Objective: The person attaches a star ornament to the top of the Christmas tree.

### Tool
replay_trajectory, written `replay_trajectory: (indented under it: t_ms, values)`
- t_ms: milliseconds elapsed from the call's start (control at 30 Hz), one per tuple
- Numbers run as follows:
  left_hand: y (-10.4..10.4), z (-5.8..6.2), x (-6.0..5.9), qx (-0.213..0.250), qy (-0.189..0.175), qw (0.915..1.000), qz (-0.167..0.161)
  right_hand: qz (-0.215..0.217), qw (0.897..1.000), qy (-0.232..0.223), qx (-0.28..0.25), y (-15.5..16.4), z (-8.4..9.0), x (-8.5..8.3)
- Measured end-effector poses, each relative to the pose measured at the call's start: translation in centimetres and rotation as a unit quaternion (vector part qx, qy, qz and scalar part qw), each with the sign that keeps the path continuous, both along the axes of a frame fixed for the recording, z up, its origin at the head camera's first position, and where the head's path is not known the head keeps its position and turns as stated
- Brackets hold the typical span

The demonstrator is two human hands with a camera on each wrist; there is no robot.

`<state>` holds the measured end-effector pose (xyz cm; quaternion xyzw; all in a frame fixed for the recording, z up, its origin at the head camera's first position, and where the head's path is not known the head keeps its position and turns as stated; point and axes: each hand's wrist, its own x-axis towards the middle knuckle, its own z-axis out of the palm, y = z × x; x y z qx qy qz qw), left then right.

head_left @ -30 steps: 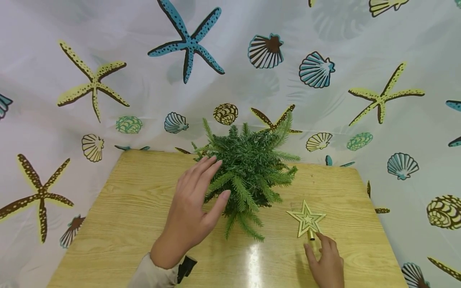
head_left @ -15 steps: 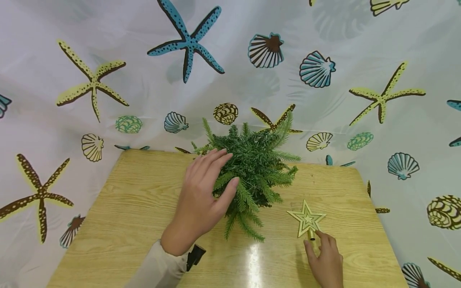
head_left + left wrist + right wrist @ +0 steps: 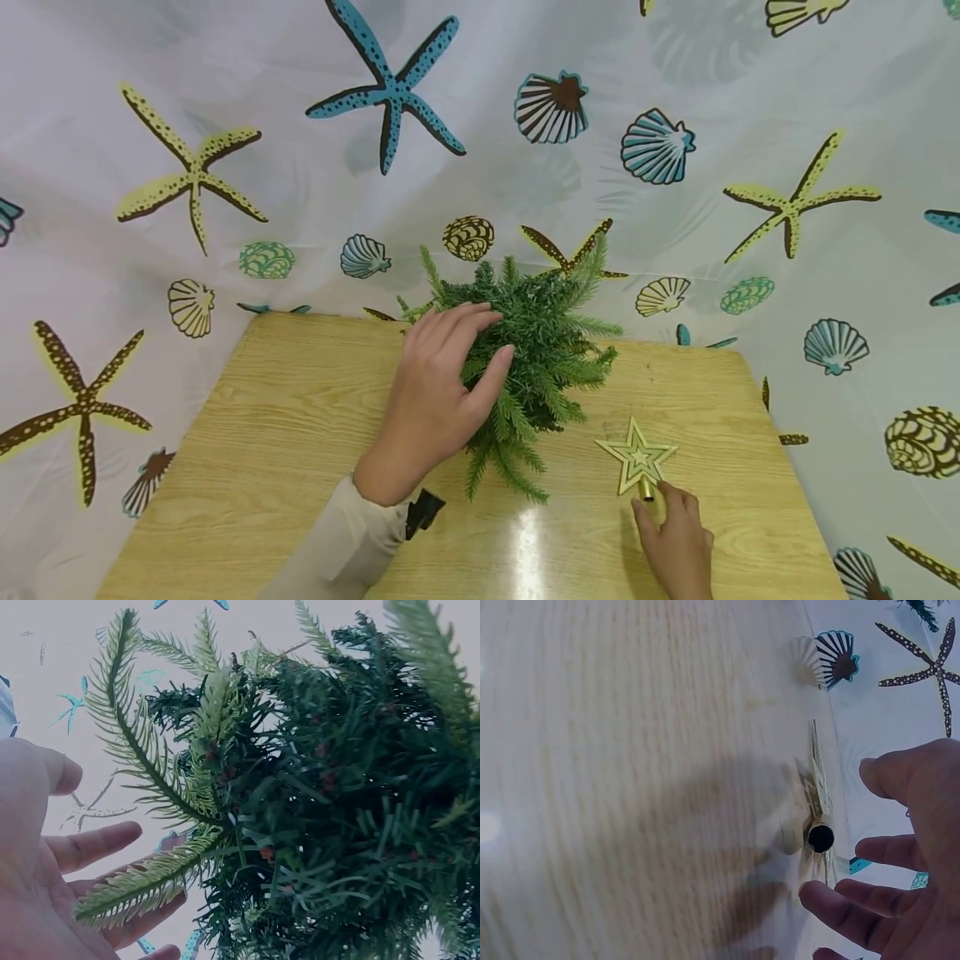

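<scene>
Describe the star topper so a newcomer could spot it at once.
On the wooden table, look right of the small green tree under the left hand. The gold star topper lies flat near the right hand: the only gold, five-pointed piece, with a short tube at its base.

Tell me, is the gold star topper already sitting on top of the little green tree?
No, the gold star topper lies flat on the wooden table beside the tree, near the right hand.

Makeshift home craft corner, small wood-grain table [image 3: 262, 433] under both hands, white sheet printed with starfish and seashells [image 3: 225, 167] hung as backdrop beyond them, miniature artificial Christmas tree [image 3: 540, 350], gold star topper [image 3: 636, 457] by the right hand
</scene>
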<state>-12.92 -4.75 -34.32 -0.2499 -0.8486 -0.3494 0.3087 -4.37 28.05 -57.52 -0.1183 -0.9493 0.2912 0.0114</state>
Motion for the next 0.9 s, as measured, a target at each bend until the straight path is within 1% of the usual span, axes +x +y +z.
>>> replay_trajectory:
  t_ms: [233, 400, 500, 633, 700, 767, 833, 900]
  values:
    - [0.6, 0.2, -0.6, -0.012, -0.010, 0.9999, 0.001, -0.011, 1.000, 0.009, 0.020, 0.1, -0.8, -0.3]
    - [0.9, 0.2, -0.8, -0.027, -0.014, 0.9995, 0.008, -0.035, 0.997, 0.053, 0.040, 0.3, -1.1, -1.1]
    - [0.9, 0.1, -0.7, -0.042, -0.024, 0.9987, 0.018, -0.046, 0.995, 0.077, 0.053, 0.5, -1.2, -1.6]
    - [0.9, 0.4, -0.7, -0.069, -0.042, 0.9963, 0.029, -0.052, 0.995, 0.070, 0.049, 0.7, -1.0, -2.0]
    - [1.0, 0.6, -0.6, -0.091, -0.052, 0.9939, 0.035, -0.055, 0.996, 0.059, 0.041, 0.8, -0.9, -2.2]
    - [1.1, 0.9, -0.6, -0.121, -0.063, 0.9897, 0.044, -0.056, 0.996, 0.052, 0.036, 0.8, -0.9, -2.2]
    - [1.2, 1.1, -0.4, -0.152, -0.080, 0.9838, 0.051, -0.056, 0.997, 0.051, 0.035, 0.8, -0.9, -2.3]
    - [1.2, 1.4, -0.3, -0.174, -0.105, 0.9777, 0.053, -0.057, 0.997, 0.050, 0.033, 0.8, -1.0, -2.3]
